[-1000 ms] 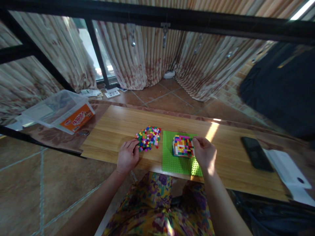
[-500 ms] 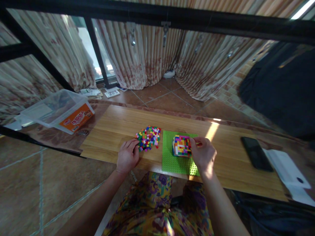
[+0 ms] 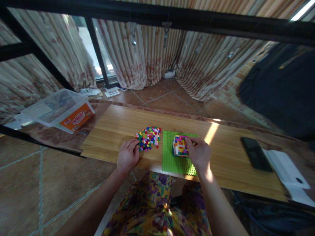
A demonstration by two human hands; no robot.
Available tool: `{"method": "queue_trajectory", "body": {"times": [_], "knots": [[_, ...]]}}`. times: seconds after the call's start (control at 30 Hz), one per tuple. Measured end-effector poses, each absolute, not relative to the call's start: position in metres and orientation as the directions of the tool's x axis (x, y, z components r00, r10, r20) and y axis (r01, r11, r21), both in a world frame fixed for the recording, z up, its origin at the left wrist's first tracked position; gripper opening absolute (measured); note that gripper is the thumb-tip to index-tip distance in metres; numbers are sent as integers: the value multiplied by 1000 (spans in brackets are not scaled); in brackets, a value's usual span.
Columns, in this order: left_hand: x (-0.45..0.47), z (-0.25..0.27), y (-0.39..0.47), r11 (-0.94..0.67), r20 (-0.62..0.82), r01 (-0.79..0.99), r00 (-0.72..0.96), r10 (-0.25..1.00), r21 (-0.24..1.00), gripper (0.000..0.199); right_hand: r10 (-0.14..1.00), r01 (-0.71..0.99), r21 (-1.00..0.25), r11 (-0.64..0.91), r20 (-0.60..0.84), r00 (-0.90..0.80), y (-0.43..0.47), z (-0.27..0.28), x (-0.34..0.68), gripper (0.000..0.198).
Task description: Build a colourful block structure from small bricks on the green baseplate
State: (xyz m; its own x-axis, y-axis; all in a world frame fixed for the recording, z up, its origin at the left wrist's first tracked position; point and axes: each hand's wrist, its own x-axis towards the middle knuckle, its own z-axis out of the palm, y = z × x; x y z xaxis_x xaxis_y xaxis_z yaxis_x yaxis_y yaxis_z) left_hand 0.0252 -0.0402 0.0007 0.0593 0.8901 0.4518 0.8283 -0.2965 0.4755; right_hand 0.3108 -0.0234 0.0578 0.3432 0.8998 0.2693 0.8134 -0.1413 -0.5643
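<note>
A block built from small multicoloured toy bricks (image 3: pixel 180 146) stands on a green studded baseplate (image 3: pixel 168 164). My right hand (image 3: pixel 200 154) covers the block's right side, thumb and index finger brought together on its top; anything pinched between the tips is hidden. Left of the baseplate lies a loose pile of tiny coloured bricks (image 3: pixel 149 137) on the wooden board. My left hand (image 3: pixel 128 155) rests at the pile's left edge with bent, slightly parted fingers, their tips touching the nearest bricks. No brick shows in its grasp.
A clear plastic tub (image 3: pixel 56 108) with an orange label stands at the left. A black phone (image 3: pixel 256 154) lies on the wooden board (image 3: pixel 233 164) at the right, beside a white object (image 3: pixel 286 168). Striped curtains (image 3: pixel 157 59) hang beyond a dark metal frame.
My right hand has shifted a little to the left over the block, its fingertips now further in on the top. My left hand stays by the pile.
</note>
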Motion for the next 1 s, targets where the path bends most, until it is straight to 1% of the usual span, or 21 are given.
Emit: {"method": "queue_trajectory", "body": {"times": [0.1, 0.23, 0.4, 0.57, 0.83, 0.9, 1.0], "knots": [[25, 1, -40, -291, 441, 825, 57, 896, 485, 24, 906, 832, -530, -164, 252, 339, -23, 60, 309, 48], [25, 1, -40, -295, 442, 825, 62, 895, 483, 24, 921, 852, -504, -140, 250, 299, -23, 62, 310, 49], [25, 0, -40, -301, 452, 827, 64, 890, 475, 24, 924, 840, -525, -138, 236, 300, -23, 62, 313, 51], [25, 0, -40, -303, 450, 823, 66, 891, 480, 24, 924, 812, -561, -159, 204, 322, -21, 62, 311, 47], [24, 0, -40, -309, 463, 826, 66, 884, 472, 24, 916, 761, -620, -191, 167, 365, -16, 58, 313, 47], [24, -1, -40, -311, 462, 828, 72, 884, 467, 24, 920, 764, -619, -182, 167, 355, -15, 57, 314, 45], [23, -2, -39, -311, 459, 829, 74, 885, 466, 24, 927, 802, -579, -148, 201, 316, -13, 58, 315, 45]]}}
